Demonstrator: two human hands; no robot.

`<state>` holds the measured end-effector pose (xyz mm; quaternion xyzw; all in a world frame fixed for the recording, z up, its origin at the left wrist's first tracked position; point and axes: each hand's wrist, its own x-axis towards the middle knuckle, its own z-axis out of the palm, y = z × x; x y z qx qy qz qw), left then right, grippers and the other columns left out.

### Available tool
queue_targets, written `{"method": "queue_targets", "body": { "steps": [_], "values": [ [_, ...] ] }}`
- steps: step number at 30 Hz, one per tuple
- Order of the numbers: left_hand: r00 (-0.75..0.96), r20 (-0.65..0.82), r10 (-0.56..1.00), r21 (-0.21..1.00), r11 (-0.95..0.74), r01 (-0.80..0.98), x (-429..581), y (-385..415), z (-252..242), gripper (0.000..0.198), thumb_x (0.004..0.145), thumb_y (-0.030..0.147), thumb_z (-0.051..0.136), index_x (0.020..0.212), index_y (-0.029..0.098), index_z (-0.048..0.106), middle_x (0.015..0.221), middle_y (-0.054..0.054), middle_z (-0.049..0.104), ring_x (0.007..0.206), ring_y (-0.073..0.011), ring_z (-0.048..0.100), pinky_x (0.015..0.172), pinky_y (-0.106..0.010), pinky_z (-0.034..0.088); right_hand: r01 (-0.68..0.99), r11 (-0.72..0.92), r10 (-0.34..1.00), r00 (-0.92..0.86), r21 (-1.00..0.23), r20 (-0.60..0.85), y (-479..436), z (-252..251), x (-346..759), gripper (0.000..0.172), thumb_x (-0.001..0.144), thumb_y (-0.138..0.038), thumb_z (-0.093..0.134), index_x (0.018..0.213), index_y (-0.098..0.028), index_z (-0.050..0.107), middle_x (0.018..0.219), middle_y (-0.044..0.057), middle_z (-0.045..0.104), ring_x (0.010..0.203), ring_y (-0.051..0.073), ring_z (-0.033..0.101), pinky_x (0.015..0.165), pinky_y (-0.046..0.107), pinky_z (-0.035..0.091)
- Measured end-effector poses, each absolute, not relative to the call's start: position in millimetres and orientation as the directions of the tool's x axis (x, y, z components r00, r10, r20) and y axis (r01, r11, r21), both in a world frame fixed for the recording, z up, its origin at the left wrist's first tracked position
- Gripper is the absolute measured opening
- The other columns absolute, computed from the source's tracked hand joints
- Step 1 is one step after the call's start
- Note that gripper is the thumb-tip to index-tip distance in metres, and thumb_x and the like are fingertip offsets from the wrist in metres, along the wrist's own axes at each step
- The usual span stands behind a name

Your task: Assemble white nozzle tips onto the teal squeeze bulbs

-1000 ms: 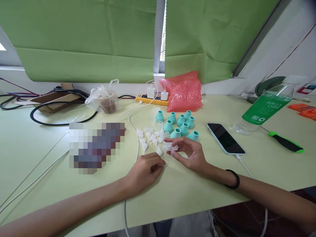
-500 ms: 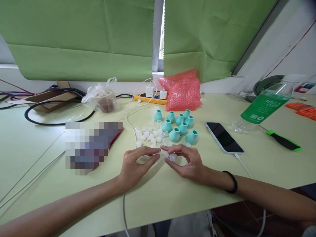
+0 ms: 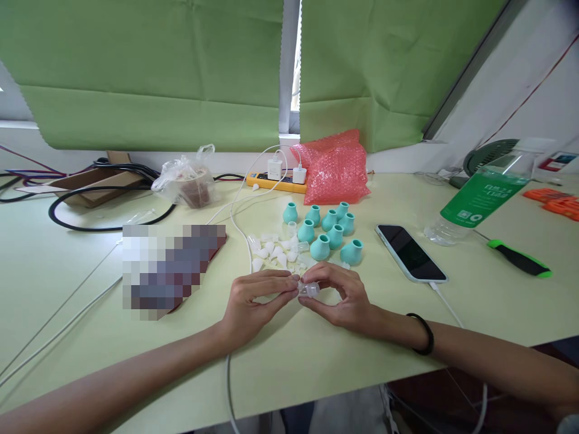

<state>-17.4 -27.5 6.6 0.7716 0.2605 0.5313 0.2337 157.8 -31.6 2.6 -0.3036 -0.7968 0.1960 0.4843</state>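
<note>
Where a second ago the left hand [image 3: 253, 301] lay loosely curled on the pale yellow-green tabletop [image 3: 344, 367], apart from the work, its thumb and fingers are now pinched together on the left end of a clear, cylindrical plastic piece [image 3: 310, 290]. The right hand [image 3: 346, 298], with a black band [image 3: 423, 334] at its wrist, has kept hold of the piece's other side between thumb and fingers, and has brought it closer to the person; half a second ago a gap separated the left fingertips from it. Just beyond the hands lies a loose cluster of small translucent white plastic parts [image 3: 281, 259], some of them pointed. Behind and to the right stand teal, bulb-shaped pieces with open necks [image 3: 320, 247], unmoved since the previous frame. A black-screened smartphone in a pale case [image 3: 411, 253] lies farther right. Farther back, a crinkled pink bubble-wrap packet [image 3: 337, 175] rests beside a yellow power strip [image 3: 257, 180], below green fabric blinds [image 3: 158, 72].
</note>
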Motion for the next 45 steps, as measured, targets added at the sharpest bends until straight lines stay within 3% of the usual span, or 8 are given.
{"method": "queue_targets", "body": {
  "steps": [15,37,45],
  "values": [
    [0.350,0.780,0.519,0.477,-0.855,0.206,-16.1,-27.1,4.3,0.022,0.068,0.005,0.058,0.085,0.018,0.063,0.084,-0.006,0.067,0.078,-0.0152,0.060,0.066,-0.030,0.052,0.327,0.782,0.621,-0.344,-0.530,0.704,-30.3,2.3,158.4,0.018,0.067,-0.019,0.062,0.083,-0.020,0.055,0.075,0.002,0.061,0.070,0.014,0.058,0.058,0.026,0.052],
    [0.369,0.788,0.493,0.453,-0.870,0.195,-14.6,-25.2,5.8,0.027,0.067,0.002,0.058,0.091,0.015,0.063,0.085,-0.009,0.066,0.075,-0.0167,0.056,0.064,-0.033,0.049,0.291,0.765,0.644,-0.325,-0.574,0.693,-30.4,1.7,157.6,0.022,0.064,-0.016,0.066,0.084,-0.018,0.057,0.075,0.003,0.061,0.069,0.013,0.058,0.053,0.023,0.051],
    [0.424,0.727,0.540,0.517,-0.837,0.179,-16.7,-26.8,5.2,0.031,0.070,0.002,0.053,0.096,0.015,0.061,0.088,-0.009,0.063,0.079,-0.0165,0.057,0.067,-0.031,0.049,0.315,0.818,0.569,-0.322,-0.481,0.757,-29.1,-1.1,160.7,0.025,0.062,-0.016,0.069,0.084,-0.018,0.058,0.074,0.002,0.063,0.071,0.014,0.059,0.064,0.026,0.051]
  ]
}}
